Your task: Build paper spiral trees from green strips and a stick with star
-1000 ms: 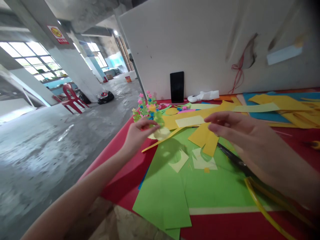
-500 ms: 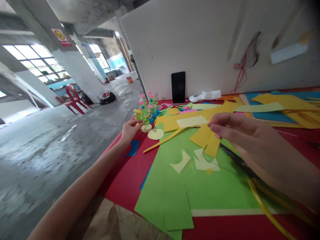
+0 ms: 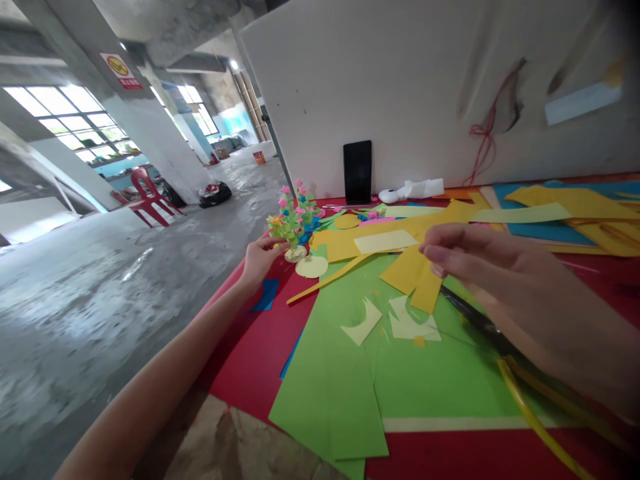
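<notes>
My left hand (image 3: 260,257) reaches to the far left part of the red table (image 3: 250,360). Its fingertips are closed on the base of a small paper flower plant (image 3: 293,220) with green leaves and pink, blue and yellow blossoms. The plant stands upright on a pale disc. A second pale yellow disc (image 3: 311,267) lies just beside it. My right hand (image 3: 480,267) hovers above a folded yellow paper piece (image 3: 415,277), fingers pressed together and pointing left. Nothing shows between them.
Green paper sheets (image 3: 350,387) with pale offcuts lie in front. Scissors with yellow handles (image 3: 505,363) lie under my right arm. Yellow and blue sheets (image 3: 560,213) spread at the right. A black phone (image 3: 357,172) leans on the white board. A red chair (image 3: 145,193) stands far left.
My left hand has carried the flower plant away from me to the left and set it on the table. My right hand has barely moved.
</notes>
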Demonstrator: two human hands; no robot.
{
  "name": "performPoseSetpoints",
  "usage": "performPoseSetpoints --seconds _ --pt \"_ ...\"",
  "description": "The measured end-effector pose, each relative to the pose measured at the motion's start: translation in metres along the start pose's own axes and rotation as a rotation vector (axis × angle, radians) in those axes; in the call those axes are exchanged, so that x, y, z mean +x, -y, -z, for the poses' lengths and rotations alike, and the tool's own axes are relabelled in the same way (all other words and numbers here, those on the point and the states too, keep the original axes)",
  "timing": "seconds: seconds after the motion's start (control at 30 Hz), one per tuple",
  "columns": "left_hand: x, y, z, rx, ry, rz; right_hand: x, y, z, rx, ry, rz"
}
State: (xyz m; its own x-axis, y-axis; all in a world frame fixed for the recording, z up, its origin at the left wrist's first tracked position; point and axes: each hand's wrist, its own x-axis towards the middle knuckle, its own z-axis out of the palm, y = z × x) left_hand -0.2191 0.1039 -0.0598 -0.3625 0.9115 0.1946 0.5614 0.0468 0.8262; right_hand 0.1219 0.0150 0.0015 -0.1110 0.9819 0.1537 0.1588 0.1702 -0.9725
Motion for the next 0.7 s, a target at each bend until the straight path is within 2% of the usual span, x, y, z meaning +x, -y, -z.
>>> performPoseSetpoints --seconds 0.3,0.5,0.7 --pt "-0.001 -0.001 0.0 -0.014 -0.039 -0.021 0.002 0.011 -0.01 0.087 -0.082 -0.023" --pt "-0.001 0.0 0.0 -0.009 -0.059 -0.04 0.003 0.006 -0.006 0.096 -0.08 -0.025" --pt "-0.002 -0.001 -0.001 -0.039 -0.076 -0.065 0.002 0.001 -0.002 0.091 -0.02 -0.025"
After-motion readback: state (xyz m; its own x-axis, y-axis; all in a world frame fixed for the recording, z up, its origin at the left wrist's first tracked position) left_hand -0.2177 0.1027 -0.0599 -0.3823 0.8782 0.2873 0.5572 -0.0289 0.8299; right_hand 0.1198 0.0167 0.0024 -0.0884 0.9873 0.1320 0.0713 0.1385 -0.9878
